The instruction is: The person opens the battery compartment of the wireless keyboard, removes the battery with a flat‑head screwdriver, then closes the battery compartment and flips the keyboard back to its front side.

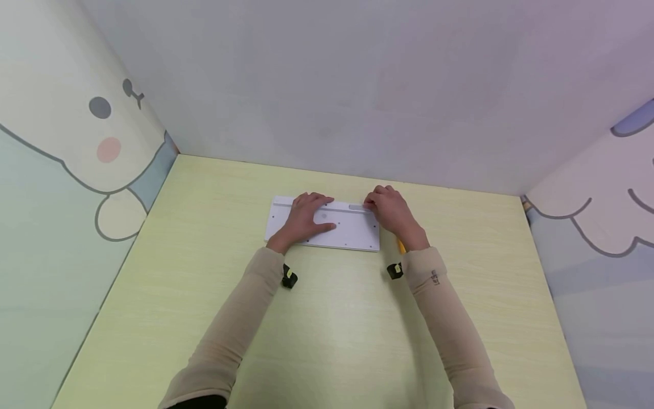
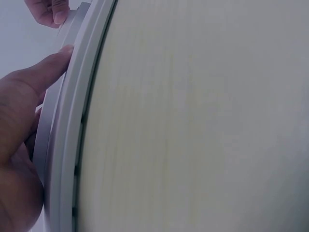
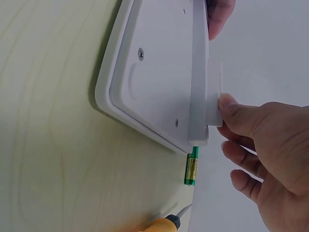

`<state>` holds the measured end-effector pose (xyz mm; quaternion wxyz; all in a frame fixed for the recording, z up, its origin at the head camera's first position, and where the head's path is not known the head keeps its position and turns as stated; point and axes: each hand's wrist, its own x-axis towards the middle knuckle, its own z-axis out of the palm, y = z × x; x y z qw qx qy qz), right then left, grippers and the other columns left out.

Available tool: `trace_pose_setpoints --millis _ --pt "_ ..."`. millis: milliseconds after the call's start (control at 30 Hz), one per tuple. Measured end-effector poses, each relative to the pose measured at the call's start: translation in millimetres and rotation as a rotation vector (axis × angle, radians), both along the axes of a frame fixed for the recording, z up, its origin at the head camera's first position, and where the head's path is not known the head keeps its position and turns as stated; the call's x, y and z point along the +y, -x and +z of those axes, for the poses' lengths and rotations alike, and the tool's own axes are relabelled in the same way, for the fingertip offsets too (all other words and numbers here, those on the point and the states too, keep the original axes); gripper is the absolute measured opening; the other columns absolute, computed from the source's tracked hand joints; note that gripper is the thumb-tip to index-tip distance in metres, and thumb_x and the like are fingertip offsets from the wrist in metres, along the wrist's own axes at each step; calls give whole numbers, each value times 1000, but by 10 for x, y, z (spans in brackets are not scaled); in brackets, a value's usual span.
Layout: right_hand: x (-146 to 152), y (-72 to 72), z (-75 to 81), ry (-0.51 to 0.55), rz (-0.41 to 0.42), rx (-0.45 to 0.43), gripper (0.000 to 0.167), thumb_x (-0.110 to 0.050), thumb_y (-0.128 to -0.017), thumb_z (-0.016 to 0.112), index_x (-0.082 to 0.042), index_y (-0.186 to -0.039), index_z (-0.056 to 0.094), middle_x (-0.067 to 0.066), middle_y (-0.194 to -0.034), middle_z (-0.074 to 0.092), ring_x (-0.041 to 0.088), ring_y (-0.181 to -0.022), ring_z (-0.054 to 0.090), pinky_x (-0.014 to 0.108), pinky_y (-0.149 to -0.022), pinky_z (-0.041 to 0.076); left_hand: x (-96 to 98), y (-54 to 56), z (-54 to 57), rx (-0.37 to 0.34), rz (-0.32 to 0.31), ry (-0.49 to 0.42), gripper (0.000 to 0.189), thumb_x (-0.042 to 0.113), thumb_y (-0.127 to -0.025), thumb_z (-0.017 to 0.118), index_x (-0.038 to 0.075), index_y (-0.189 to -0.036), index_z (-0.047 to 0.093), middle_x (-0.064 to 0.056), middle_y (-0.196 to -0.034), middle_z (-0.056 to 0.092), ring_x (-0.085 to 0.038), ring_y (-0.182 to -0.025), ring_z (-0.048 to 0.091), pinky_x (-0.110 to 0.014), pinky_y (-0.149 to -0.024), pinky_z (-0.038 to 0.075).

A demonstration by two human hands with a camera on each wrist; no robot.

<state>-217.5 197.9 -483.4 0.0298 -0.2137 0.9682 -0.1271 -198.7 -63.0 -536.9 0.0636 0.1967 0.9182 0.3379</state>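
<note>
A white keyboard (image 1: 347,233) lies face down on the table, its screwed underside (image 3: 159,72) showing. My left hand (image 1: 304,217) rests on its left half, thumb spread across the underside and fingers along the far edge. In the left wrist view the thumb (image 2: 48,70) presses near the keyboard's raised edge. My right hand (image 1: 389,210) is at the far right corner. Between thumb and forefinger it pinches a small white cover (image 3: 214,94) at the raised ridge. Whether the cover sits in its slot is hard to tell.
A green and gold battery (image 3: 191,166) lies on the table by the keyboard's far right corner. Closer to me is a screwdriver with a yellow handle (image 3: 161,225), partly hidden by the right arm in the head view. A grey wall (image 1: 327,113) stands behind the table (image 1: 337,318).
</note>
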Motion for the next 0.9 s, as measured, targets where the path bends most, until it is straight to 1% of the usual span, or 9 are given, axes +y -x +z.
trace_pose_setpoints --millis 300,400,600,767,900 --pt "1 -7 -3 13 9 63 13 -11 -97 69 -9 -104 79 9 -104 71 29 -95 59 45 -90 52 -8 12 -25 10 -4 -7 71 45 -89 77 21 -149 51 -4 -146 56 -24 -145 45 -47 -133 11" --pt "-1 -15 2 15 3 59 14 -12 -96 70 -10 -105 80 9 -104 71 28 -96 59 44 -91 52 -9 13 -23 10 -5 -5 71 46 -89 77 21 -150 50 -4 -147 55 -25 -145 44 -47 -133 11" --pt "-4 -25 17 21 -2 51 16 -14 -95 72 -9 -108 80 9 -105 71 28 -96 58 44 -88 51 -7 12 -21 10 -5 -4 71 46 -89 77 21 -150 50 -5 -147 55 -25 -145 44 -47 -133 11" --pt "-2 -15 -2 46 4 39 17 -14 -95 71 -10 -111 79 10 -108 71 29 -98 58 45 -89 51 -4 13 -23 4 -3 2 71 46 -89 76 22 -150 50 -4 -147 54 -24 -146 43 -47 -133 11" --pt "-1 -17 -20 61 4 26 17 -13 -96 71 -11 -110 79 9 -108 70 29 -99 58 45 -90 51 -5 13 -25 4 -3 2 71 46 -89 77 22 -150 50 -4 -147 55 -24 -146 43 -47 -133 10"
